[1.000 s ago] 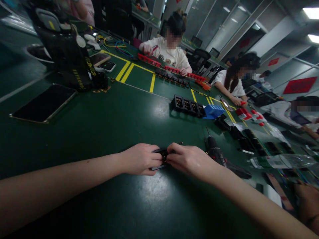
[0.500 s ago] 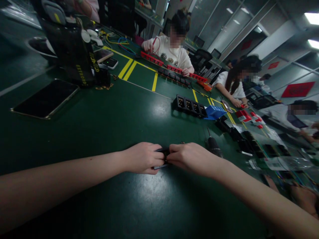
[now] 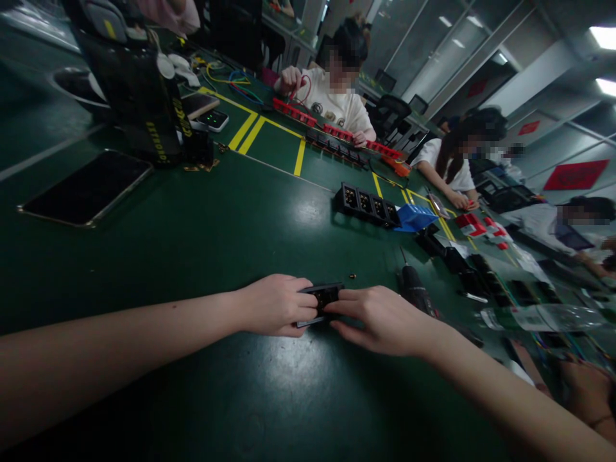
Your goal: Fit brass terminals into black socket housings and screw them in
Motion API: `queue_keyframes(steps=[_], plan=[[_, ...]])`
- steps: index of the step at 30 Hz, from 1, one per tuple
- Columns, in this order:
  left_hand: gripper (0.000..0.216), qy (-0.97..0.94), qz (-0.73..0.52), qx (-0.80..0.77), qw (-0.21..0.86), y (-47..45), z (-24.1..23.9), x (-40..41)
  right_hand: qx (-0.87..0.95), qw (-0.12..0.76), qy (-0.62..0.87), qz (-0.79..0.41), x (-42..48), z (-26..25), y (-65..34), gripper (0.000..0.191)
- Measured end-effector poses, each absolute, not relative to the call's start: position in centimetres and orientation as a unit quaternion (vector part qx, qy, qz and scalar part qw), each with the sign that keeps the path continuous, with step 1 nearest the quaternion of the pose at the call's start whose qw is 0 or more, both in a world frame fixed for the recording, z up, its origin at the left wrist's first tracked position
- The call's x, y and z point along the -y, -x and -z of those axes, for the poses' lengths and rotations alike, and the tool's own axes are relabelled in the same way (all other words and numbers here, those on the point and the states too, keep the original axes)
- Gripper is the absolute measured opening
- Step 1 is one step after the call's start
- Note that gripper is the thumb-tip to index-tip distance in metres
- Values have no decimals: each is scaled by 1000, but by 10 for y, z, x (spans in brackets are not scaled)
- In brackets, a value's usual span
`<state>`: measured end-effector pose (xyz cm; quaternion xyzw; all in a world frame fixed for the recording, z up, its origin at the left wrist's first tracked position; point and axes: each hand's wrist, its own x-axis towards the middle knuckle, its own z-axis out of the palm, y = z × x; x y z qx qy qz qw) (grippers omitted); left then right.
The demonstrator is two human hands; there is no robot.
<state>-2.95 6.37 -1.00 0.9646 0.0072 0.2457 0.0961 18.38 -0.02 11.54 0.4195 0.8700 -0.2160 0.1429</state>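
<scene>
Low over the green table, my left hand [image 3: 272,305] is closed around the left end of a black plastic socket housing [image 3: 330,294]. Dark recesses show in its face, and the fingers hide part of it. On its right end rests my right hand [image 3: 380,317], with fingertips at the recess and the thumb along the near edge. Just beyond the housing lies a small brass-coloured part [image 3: 353,276]. To the right of it is a black electric screwdriver [image 3: 416,289], its bit pointing away from me.
Ahead stands a black multi-socket strip [image 3: 368,205] with brass contacts, beside a blue plastic piece [image 3: 416,218]. A phone [image 3: 89,187] and a black bag [image 3: 144,122] are at left. Black housings [image 3: 464,269] and a clear bottle [image 3: 543,316] lie right. Co-workers sit across with red strips [image 3: 293,112].
My right hand has moved slightly right and its fingers have spread, uncovering more of the housing and the small brass part. My left hand keeps its hold.
</scene>
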Motion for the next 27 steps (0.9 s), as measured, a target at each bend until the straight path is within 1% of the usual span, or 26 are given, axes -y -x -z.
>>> queue_keyframes(steps=[9,16,24,27], plan=[[15,-966,-243,-5,93,29,11,-64,-837,128,-451,283,1,-115,-179,27],[15,-967,-235,-13,101,29,10,-63,-790,128,-504,326,1,-117,-174,26],[15,-966,-239,-13,99,29,11,-63,-794,121,-504,317,2,-117,-173,26],[14,-964,-249,-11,97,29,11,-63,-810,112,-494,295,3,-118,-174,27]])
